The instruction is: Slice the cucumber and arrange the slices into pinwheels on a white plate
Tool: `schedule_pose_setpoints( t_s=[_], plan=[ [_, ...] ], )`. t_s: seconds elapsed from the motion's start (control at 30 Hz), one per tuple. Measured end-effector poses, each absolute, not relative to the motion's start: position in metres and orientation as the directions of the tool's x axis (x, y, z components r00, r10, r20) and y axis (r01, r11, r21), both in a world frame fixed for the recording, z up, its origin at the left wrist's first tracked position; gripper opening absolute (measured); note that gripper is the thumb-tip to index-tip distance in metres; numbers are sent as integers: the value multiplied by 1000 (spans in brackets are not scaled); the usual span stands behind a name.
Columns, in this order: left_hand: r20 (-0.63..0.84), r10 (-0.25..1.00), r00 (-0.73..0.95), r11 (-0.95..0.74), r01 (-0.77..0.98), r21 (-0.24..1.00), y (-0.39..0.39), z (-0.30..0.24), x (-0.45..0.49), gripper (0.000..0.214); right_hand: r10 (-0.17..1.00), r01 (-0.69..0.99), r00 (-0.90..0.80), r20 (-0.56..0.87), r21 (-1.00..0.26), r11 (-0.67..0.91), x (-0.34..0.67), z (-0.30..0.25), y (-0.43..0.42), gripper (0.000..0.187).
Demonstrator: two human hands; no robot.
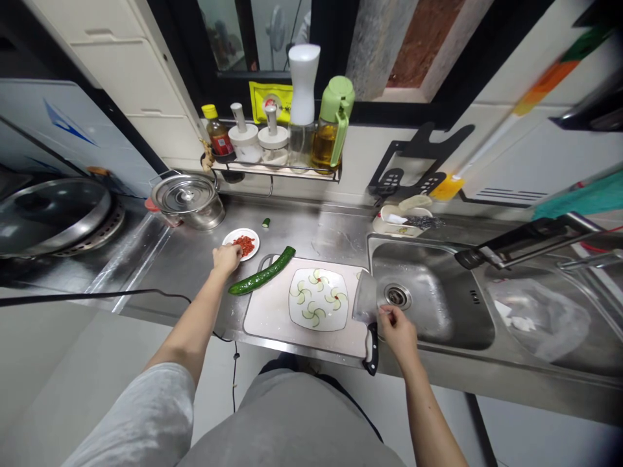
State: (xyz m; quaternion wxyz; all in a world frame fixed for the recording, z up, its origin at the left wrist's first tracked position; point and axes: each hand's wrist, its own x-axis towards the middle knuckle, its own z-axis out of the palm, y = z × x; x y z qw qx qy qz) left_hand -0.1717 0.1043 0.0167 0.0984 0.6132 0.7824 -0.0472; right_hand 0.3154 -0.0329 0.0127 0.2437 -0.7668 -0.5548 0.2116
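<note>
My left hand (227, 259) reaches to a small white plate (250, 234) of small red pieces (246, 244) that look like goji berries. Its fingers are bunched together at the near side of the pile, and their tips are partly hidden. Over the sink's left front edge is my right hand (399, 331), thumb and fingers pinched; what they hold, if anything, is too small to tell. A white square plate (318, 321) on the cutting board (270, 319) bears several swirls of thin cucumber slices, two with red centres. A kitchen knife (366, 301) lies at the board's right edge.
A whole cucumber (263, 275) lies across the board's left corner, with a cut cucumber end (265, 222) behind. The sink (438, 292) is at right. A lidded steel pot (192, 201) and a pan (53, 211) stand left, below a condiment shelf (277, 170).
</note>
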Motion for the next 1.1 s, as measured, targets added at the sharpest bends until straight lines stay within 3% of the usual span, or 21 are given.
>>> schedule_pose_setpoints(
  t_s=[0.3,0.4,0.5,0.6,0.67,0.97,1.1],
  plan=[
    [-229,956,-185,191,982,2,109,15,-166,25,954,761,290,-80,-585,-280,318,12,-33,52],
    [-209,956,-204,218,975,45,109,13,-164,23,953,760,296,-61,-590,-274,319,13,-34,54],
    [-180,936,-302,339,913,226,108,13,-165,16,953,758,297,-58,-593,-272,320,14,-34,55],
    [-236,871,-430,486,688,539,108,14,-165,10,952,754,299,-65,-595,-278,320,13,-35,55],
    [-285,847,-448,512,547,662,108,14,-163,12,954,752,294,-61,-601,-271,319,12,-34,54],
    [-354,904,-239,406,223,886,90,33,-125,21,972,719,231,-39,-667,-198,291,29,-22,44],
    [-304,951,-48,300,-87,950,59,47,-82,31,995,669,102,-4,-740,-72,259,47,-23,36]
  ],
)
